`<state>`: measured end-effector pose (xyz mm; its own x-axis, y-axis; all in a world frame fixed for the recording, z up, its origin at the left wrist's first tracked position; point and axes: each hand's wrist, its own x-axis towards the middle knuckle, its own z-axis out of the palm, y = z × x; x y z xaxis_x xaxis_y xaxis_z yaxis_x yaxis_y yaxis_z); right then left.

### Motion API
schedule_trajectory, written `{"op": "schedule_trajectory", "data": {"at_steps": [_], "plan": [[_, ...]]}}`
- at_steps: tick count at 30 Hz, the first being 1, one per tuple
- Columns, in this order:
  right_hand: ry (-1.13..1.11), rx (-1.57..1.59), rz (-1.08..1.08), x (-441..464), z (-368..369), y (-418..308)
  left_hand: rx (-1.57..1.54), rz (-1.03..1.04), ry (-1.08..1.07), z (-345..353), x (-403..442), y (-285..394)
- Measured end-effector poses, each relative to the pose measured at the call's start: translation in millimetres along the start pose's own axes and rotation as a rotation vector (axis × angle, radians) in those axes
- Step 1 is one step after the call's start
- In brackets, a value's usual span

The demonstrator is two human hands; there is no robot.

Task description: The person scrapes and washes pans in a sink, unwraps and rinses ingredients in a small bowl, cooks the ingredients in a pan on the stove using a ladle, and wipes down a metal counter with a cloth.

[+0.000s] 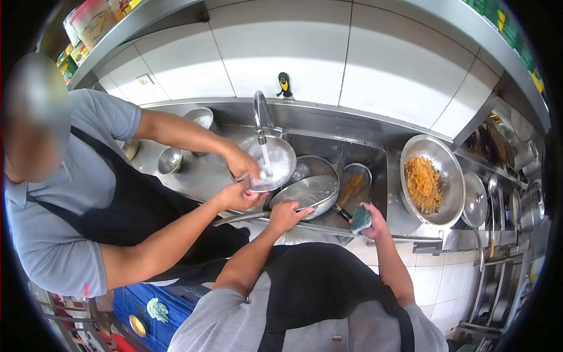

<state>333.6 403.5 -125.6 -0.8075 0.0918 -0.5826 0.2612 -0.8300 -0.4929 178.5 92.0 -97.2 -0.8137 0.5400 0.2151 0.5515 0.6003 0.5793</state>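
My left hand (285, 217): fingers wrapped round metal pan (314, 188) at near rim, beside handle. Pan sat tilted over sink (380, 164), handle pointing left. My right hand (377, 223): fingers curled round green sponge (360, 217), just right of pan, near sink's front edge. Left of pan, co-worker's hands (240, 196) held shallow metal bowl (281, 157) under running tap (258, 108). Right of sink stood large steel bowl (434, 146) with crumbly orange food (424, 183) inside. White tiles (281, 47) lined wall behind.
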Motion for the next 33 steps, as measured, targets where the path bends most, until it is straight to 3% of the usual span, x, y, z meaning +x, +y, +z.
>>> {"op": "schedule_trajectory", "data": {"at_steps": [4, 6, 22, 24, 33], "plan": [[0.018, 0.009, -0.032, -2, 4, 1, -0.003, -0.007, -0.005, -3, 1, 2], [0.010, 0.012, -0.041, -4, 4, 2, 0.017, -0.073, -0.114, -5, 1, 3], [0.035, -0.022, -0.064, -12, 13, 1, 0.018, -0.054, -0.093, 1, 0, 0], [0.019, -0.016, -0.064, -11, 12, 2, 0.001, 0.018, 0.017, 3, 0, -2], [0.007, -0.008, -0.067, -15, 14, 0, -0.003, -0.021, -0.017, 5, 0, -1]]}}
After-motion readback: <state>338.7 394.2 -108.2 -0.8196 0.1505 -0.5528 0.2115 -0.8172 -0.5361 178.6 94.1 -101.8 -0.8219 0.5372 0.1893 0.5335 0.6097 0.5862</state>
